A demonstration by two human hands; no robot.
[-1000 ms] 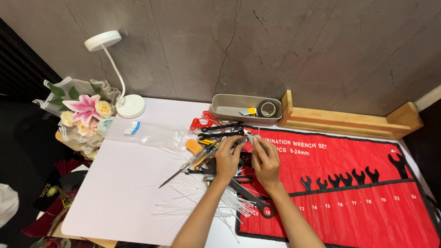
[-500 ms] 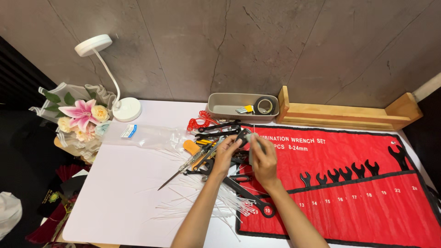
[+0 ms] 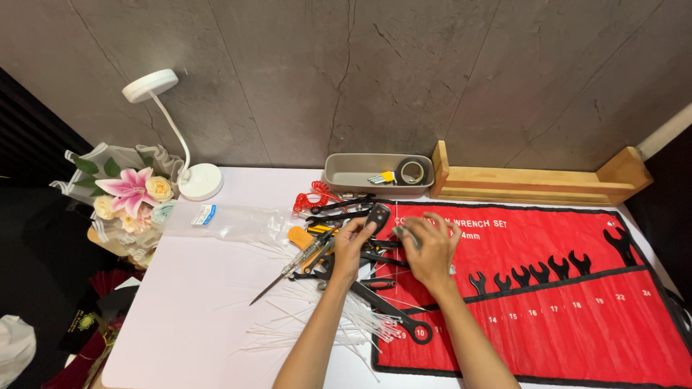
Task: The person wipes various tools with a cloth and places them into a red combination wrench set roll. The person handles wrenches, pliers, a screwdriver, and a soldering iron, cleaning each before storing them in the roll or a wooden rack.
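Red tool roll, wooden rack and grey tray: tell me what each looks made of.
Red tool roll: looks like woven fabric, matte, with creases and stitched pockets. Wooden rack: pale unfinished-looking wood, grain faintly visible. Grey tray: probably plastic, smooth with rounded corners, though painted metal can't be ruled out.

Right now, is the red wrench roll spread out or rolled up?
Spread out. The red wrench roll lies flat on the white table, pocket row showing, a few black wrenches still slotted in. Right hand rests on its left end.
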